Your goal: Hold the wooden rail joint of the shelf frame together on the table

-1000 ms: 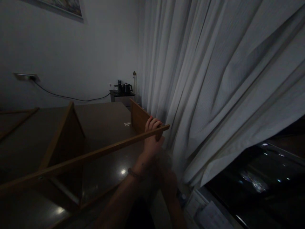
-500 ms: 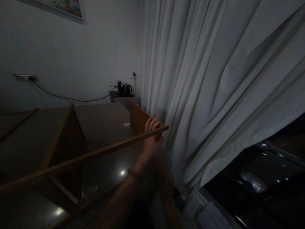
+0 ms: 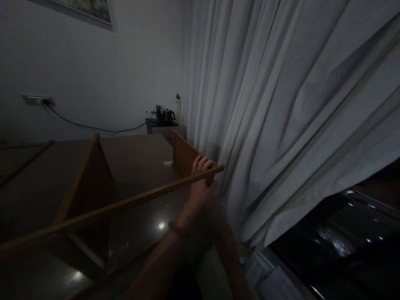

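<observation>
A brown wooden shelf frame lies on a dark glossy table. Around the end board (image 3: 183, 155) of that frame, close to its corner with the long rail (image 3: 137, 199), my left hand (image 3: 200, 192) is closed, its fingers over the upper edge. A bracelet circles the left wrist. Lower and to the right, my right hand (image 3: 222, 231) is dim and smeared; its fingers cannot be made out, nor whether they touch anything. An upright cross board (image 3: 84, 179) joins the long rail farther left.
The table top (image 3: 137, 152) reaches toward the wall. White curtains (image 3: 243, 125) hang close on the right. A small cabinet (image 3: 159, 130) with a black kettle (image 3: 168, 116) stands in the corner. A black cable (image 3: 93, 127) runs from the wall socket (image 3: 37, 100). Papers (image 3: 278, 283) lie at lower right.
The whole view has shifted slightly, so things appear a little farther right. My left hand keeps its hold on the end board. The right hand has moved slightly right and remains blurred.
</observation>
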The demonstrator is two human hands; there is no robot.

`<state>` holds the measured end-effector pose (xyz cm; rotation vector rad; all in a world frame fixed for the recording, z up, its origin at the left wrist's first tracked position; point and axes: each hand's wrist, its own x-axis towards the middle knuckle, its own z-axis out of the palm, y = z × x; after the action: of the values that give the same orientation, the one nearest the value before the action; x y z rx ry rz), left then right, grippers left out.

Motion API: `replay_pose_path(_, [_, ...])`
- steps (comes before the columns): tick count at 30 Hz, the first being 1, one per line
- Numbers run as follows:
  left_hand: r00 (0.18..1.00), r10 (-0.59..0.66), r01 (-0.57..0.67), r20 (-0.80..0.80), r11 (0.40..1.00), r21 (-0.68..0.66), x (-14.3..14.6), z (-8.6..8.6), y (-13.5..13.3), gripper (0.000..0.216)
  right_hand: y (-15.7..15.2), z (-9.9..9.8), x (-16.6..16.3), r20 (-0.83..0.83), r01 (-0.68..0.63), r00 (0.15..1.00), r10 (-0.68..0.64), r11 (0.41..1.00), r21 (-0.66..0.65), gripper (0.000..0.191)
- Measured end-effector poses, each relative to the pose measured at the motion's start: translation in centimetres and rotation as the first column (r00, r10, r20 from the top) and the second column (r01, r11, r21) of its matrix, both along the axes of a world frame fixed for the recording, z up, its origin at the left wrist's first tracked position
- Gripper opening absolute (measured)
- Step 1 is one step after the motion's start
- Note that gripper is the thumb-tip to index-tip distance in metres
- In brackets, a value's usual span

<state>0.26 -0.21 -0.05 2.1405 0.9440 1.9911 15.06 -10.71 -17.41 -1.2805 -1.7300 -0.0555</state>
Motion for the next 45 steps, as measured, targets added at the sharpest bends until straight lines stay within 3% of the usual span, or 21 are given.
replay_pose_path(6, [1.0,-0.007,0.007,0.002,1.0,0.019,-0.1,0.0,0.0,0.045,-0.1,0.4,0.3,-0.046,-0.039,0.998,0.039,0.999,-0.005,0.045])
replay_pose_path(15, [1.0,-0.02,0.02,0.016,1.0,0.002,0.0,-0.2,0.0,0.046,-0.4,0.7,-1.6,-0.24,0.103,0.959,-0.151,0.975,-0.199,0.055])
replay_pose_path(19, [1.0,0.002,-0.002,-0.002,1.0,-0.003,0.0,-0.3,0.1,0.044,-0.6,0.8,-2.8,-0.322,0.093,0.929,-0.184,0.955,-0.281,0.061])
replay_pose_path(24, [1.0,-0.026,0.026,0.009,1.0,0.011,-0.1,-0.3,0.2,0.047,-0.6,0.7,-3.3,-0.35,0.093,0.916,-0.197,0.952,-0.291,0.06])
replay_pose_path(31, [0.999,-0.035,0.035,-0.003,0.999,0.027,-0.2,-0.3,0.3,0.046,-0.3,-0.2,-1.9,-0.211,0.097,0.968,-0.136,0.978,-0.186,0.029])
replay_pose_path(39, [1.0,0.004,-0.004,-0.015,1.0,0.02,-0.1,-0.2,0.2,0.046,-0.3,-0.8,-0.5,0.051,0.037,0.998,-0.034,0.997,-0.062,0.026])
replay_pose_path(45, [1.0,-0.013,0.013,0.003,0.999,0.042,-0.1,-0.2,0.3,0.042,-0.2,-0.5,0.5,0.192,0.028,0.981,-0.031,0.999,0.019,0.026])
